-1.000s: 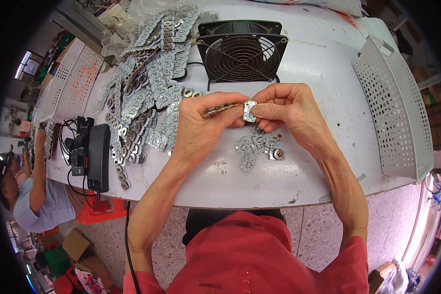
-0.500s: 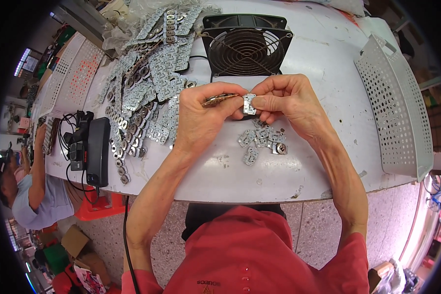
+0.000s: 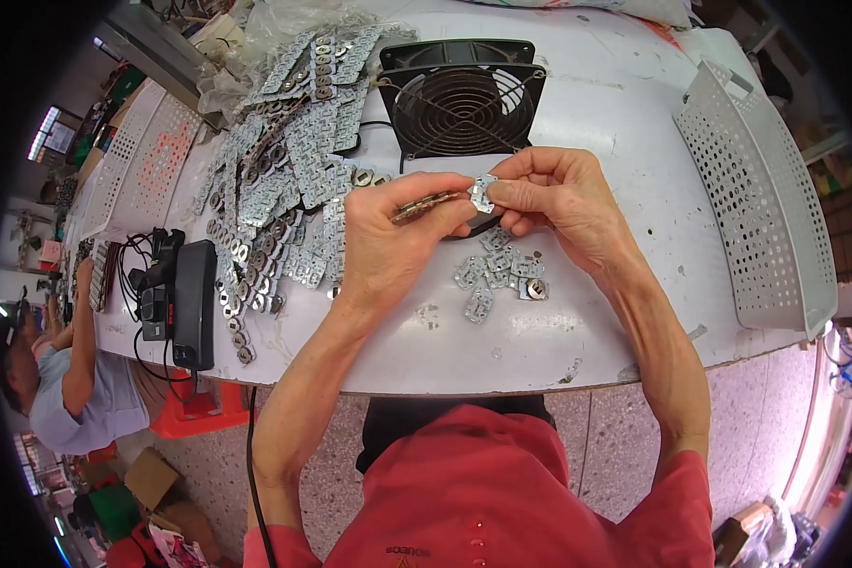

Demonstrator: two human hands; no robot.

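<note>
My left hand [image 3: 383,232] is closed on a narrow strip of small circuit boards [image 3: 424,205], seen nearly edge-on between thumb and fingers. My right hand [image 3: 568,201] pinches the small silvery board [image 3: 482,194] at the strip's right end; whether it is still joined to the strip I cannot tell. Below both hands, several loose small boards [image 3: 479,305] lie on the white table, one with a round metal part [image 3: 536,289] on it. Left of my left hand spreads a large heap of board strips [image 3: 303,137], some showing round metal parts.
A black fan [image 3: 462,112] stands beyond my hands. White perforated baskets stand at the right [image 3: 762,204] and far left [image 3: 140,170]. Black power adapters and cables [image 3: 153,298] lie beside a long black box [image 3: 194,308]. At the left edge another person [image 3: 80,388] sits near a red stool [image 3: 199,412].
The view has shifted slightly, so the fan and baskets sit a little differently. The small board between my hands is now tilted. Both hands keep their pinch.
</note>
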